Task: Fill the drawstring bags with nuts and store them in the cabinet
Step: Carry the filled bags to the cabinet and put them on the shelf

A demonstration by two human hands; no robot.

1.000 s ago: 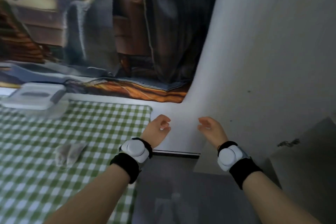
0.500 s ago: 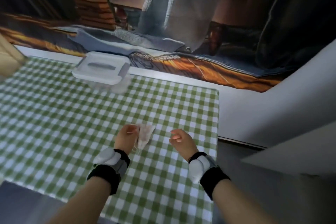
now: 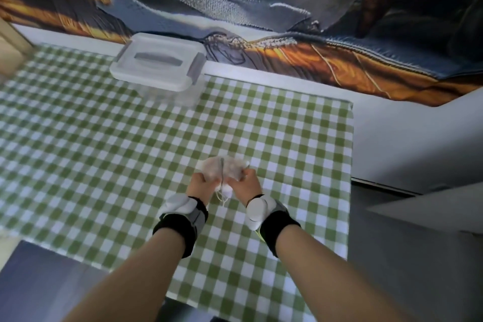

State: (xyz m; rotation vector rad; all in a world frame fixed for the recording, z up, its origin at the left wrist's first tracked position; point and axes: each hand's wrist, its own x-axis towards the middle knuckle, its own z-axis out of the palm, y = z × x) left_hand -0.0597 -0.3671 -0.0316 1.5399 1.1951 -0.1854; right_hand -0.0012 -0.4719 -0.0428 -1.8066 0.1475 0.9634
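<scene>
A small translucent drawstring bag (image 3: pixel 226 169) lies on the green checked tablecloth (image 3: pixel 104 138), its strings trailing toward me. My left hand (image 3: pixel 201 185) grips the bag's near left edge. My right hand (image 3: pixel 244 185) grips its near right edge, so both hands hold it at the mouth. Farther back on the cloth stands a clear plastic container (image 3: pixel 159 70) with a closed clip lid; what it holds cannot be made out. No nuts are visible.
A white cabinet (image 3: pixel 418 138) rises to the right of the table, with a grey panel (image 3: pixel 431 212) jutting out below it. A patterned fabric backdrop (image 3: pixel 287 42) hangs behind the table. A pale wooden edge (image 3: pixel 10 42) shows at far left.
The view swung left from the white cabinet to the table. Both hands travelled from the cabinet edge to the drawstring bag and took hold of it.
</scene>
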